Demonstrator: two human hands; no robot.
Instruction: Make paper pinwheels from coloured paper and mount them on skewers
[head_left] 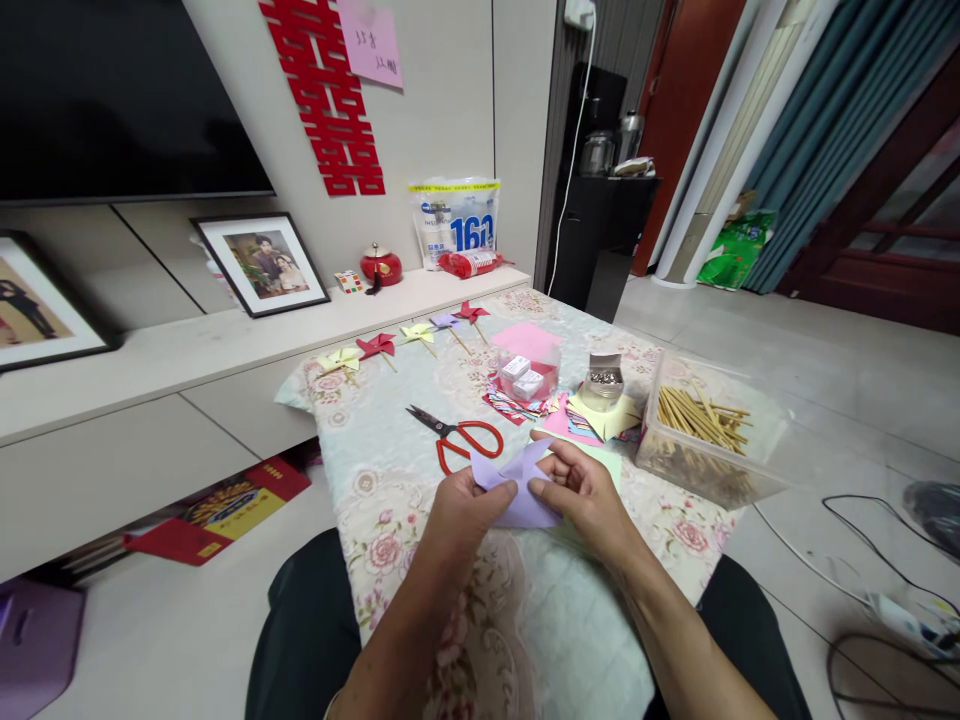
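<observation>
Head view showed the purple paper (517,488) pinched between left hand (466,512) and right hand (586,492) (both gripping it); red scissors (459,436) lay just beyond on the desk (375,470).

Both hands pinch a folded lilac paper (517,488) over the flowered tabletop (375,480), left hand (469,510) and right hand (583,492) closed on its edges. Red scissors (459,436) lie just beyond; a clear box of sticks (701,425) stands to the right.
</observation>
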